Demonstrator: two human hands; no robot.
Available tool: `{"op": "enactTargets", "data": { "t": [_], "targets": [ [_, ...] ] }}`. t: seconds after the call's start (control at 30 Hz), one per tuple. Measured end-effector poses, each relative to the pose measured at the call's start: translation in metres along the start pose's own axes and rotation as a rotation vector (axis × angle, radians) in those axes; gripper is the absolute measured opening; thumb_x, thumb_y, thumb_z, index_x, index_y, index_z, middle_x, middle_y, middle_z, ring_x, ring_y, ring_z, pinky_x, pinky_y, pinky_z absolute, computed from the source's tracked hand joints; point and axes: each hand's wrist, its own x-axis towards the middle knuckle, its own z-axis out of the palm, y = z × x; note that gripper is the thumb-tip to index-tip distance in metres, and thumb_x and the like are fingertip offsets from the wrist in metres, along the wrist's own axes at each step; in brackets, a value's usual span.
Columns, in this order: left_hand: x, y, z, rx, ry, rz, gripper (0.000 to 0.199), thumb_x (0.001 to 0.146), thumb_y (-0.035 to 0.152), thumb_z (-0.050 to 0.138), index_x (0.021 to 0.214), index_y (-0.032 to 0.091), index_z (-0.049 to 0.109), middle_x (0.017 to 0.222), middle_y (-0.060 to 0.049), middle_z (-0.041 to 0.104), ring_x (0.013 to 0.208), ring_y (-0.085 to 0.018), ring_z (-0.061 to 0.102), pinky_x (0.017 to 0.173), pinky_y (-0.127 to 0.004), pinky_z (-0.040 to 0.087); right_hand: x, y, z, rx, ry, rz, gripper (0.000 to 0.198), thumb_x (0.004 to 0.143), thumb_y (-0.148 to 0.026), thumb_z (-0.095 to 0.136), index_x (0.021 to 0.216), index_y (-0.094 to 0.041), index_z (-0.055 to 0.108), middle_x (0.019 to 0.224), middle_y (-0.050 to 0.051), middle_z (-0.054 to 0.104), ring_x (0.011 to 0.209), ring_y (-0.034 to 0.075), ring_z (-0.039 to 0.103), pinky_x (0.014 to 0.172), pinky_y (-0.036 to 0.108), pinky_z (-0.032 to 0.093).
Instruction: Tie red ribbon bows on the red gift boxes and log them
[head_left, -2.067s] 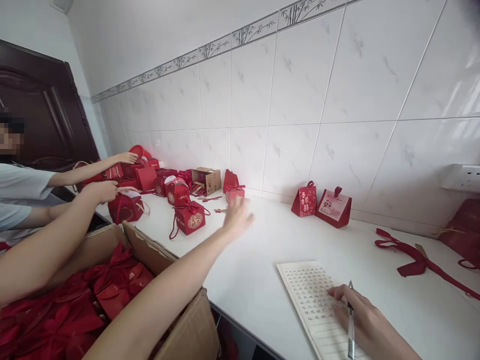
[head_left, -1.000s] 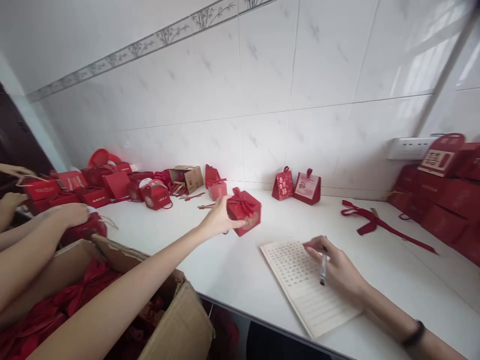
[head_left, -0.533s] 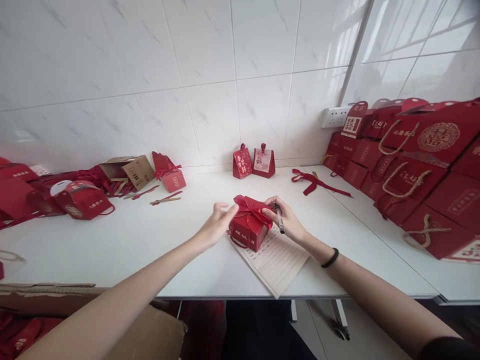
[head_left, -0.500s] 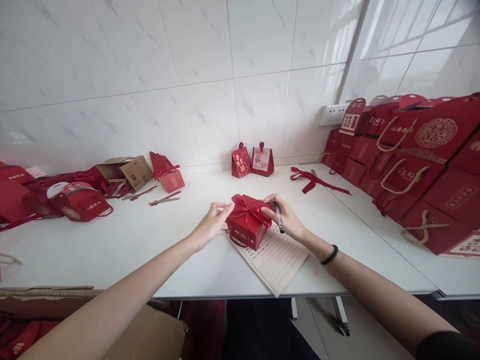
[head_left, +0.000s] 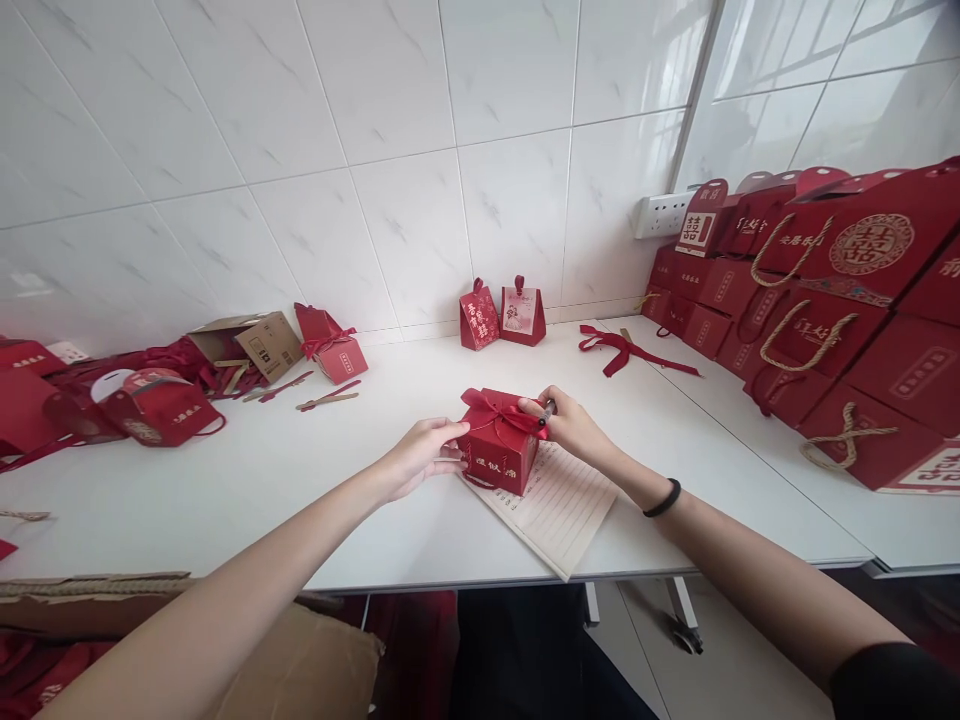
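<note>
A small red gift box (head_left: pixel 495 452) with pale lettering and a red ribbon bow (head_left: pixel 496 410) on top stands partly on a lined notebook (head_left: pixel 574 510). My left hand (head_left: pixel 424 458) grips the box's left side, thumb at the upper edge and fingers lower down. In my right hand (head_left: pixel 574 425) a dark pen (head_left: pixel 550 408) is held, its tip by the bow's right loop. The right fingertips are at the box's upper right, touching the ribbon. Handwriting on the notebook is partly covered by the box.
Stacked red gift boxes (head_left: pixel 817 300) line the right side. Two small triangular boxes (head_left: pixel 523 318) stand by the wall. Loose red ribbon (head_left: pixel 626 352) lies behind my right hand. At left are an open carton (head_left: pixel 274 345) and more red boxes (head_left: pixel 169 405). A cardboard box (head_left: pixel 315 650) sits below the table edge.
The gift box has turned so its lettered face points more toward me. The pen has swung from pointing down to lying near the bow. My left hand has moved slightly down its side.
</note>
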Motion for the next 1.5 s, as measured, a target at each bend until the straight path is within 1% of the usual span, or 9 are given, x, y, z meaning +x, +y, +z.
{"op": "enactTargets", "data": {
  "t": [0.13,0.23,0.4,0.6,0.73,0.87,1.07,1.3,1.5],
  "targets": [
    [-0.001,-0.004,0.004,0.171,-0.003,0.242,0.039,0.063,0.044,0.067,0.058,0.016,0.041,0.063,0.003,0.049,0.065,-0.011,0.052,0.074,-0.033,0.048,-0.002,-0.005,-0.002,0.158,0.072,-0.216,0.043,0.071,-0.057,0.063,0.074,-0.021,0.041,0.067,-0.001,0.05,0.059,0.015,0.046,0.054,0.026,0.037],
    [0.004,-0.012,0.006,0.385,0.016,0.389,0.039,0.066,0.048,0.063,0.056,0.016,0.044,0.059,0.003,0.046,0.062,-0.012,0.049,0.068,-0.03,0.044,-0.002,-0.004,-0.001,0.283,0.09,-0.374,0.039,0.075,-0.054,0.062,0.077,-0.021,0.04,0.081,0.002,0.054,0.07,0.016,0.05,0.063,0.028,0.042],
    [0.013,-0.023,0.004,0.483,-0.087,0.319,0.04,0.07,0.053,0.057,0.067,0.014,0.055,0.068,-0.002,0.056,0.07,-0.016,0.052,0.069,-0.03,0.042,0.002,0.002,-0.001,0.269,0.038,-0.355,0.036,0.077,-0.055,0.061,0.079,-0.021,0.048,0.075,0.002,0.053,0.071,0.019,0.053,0.068,0.032,0.044],
    [0.008,-0.013,-0.001,0.556,-0.32,0.256,0.039,0.069,0.052,0.061,0.063,0.014,0.055,0.063,0.0,0.051,0.064,-0.012,0.047,0.064,-0.025,0.037,0.001,-0.001,-0.003,0.387,-0.012,-0.377,0.035,0.077,-0.053,0.064,0.073,-0.021,0.05,0.077,0.004,0.057,0.084,0.022,0.057,0.079,0.037,0.045],
    [0.008,-0.009,-0.002,0.604,-0.349,0.28,0.037,0.07,0.049,0.061,0.062,0.014,0.056,0.061,0.003,0.045,0.062,-0.01,0.043,0.061,-0.024,0.034,0.002,-0.001,-0.002,0.474,0.018,-0.344,0.037,0.073,-0.052,0.069,0.07,-0.02,0.05,0.082,0.006,0.062,0.092,0.025,0.058,0.081,0.038,0.045],
    [0.009,-0.008,-0.004,0.614,-0.359,0.258,0.036,0.073,0.049,0.059,0.066,0.014,0.058,0.064,0.001,0.049,0.065,-0.011,0.046,0.064,-0.024,0.036,0.002,-0.004,-0.001,0.518,0.027,-0.304,0.043,0.07,-0.054,0.07,0.063,-0.02,0.044,0.079,0.006,0.063,0.092,0.024,0.059,0.077,0.035,0.047],
    [0.008,-0.006,-0.004,0.552,-0.414,0.253,0.032,0.075,0.045,0.058,0.077,0.013,0.061,0.074,-0.002,0.058,0.071,-0.013,0.05,0.069,-0.026,0.039,0.0,-0.007,-0.003,0.472,0.07,-0.237,0.048,0.067,-0.061,0.068,0.063,-0.02,0.042,0.057,-0.002,0.048,0.065,0.018,0.056,0.055,0.028,0.046],
    [0.01,-0.006,-0.008,0.541,-0.43,0.205,0.028,0.073,0.04,0.06,0.074,0.013,0.059,0.073,-0.001,0.056,0.069,-0.011,0.049,0.067,-0.025,0.039,-0.001,-0.01,-0.002,0.683,0.015,-0.157,0.049,0.065,-0.057,0.072,0.068,-0.02,0.041,0.071,0.0,0.056,0.091,0.023,0.058,0.069,0.034,0.052],
    [0.009,-0.003,-0.011,0.634,-0.438,0.188,0.03,0.072,0.043,0.058,0.064,0.014,0.052,0.066,0.001,0.05,0.065,-0.011,0.045,0.063,-0.025,0.035,-0.001,-0.008,-0.002,0.69,0.01,-0.159,0.046,0.069,-0.055,0.071,0.069,-0.02,0.041,0.077,0.002,0.059,0.093,0.023,0.058,0.074,0.037,0.052]
  ]
}}
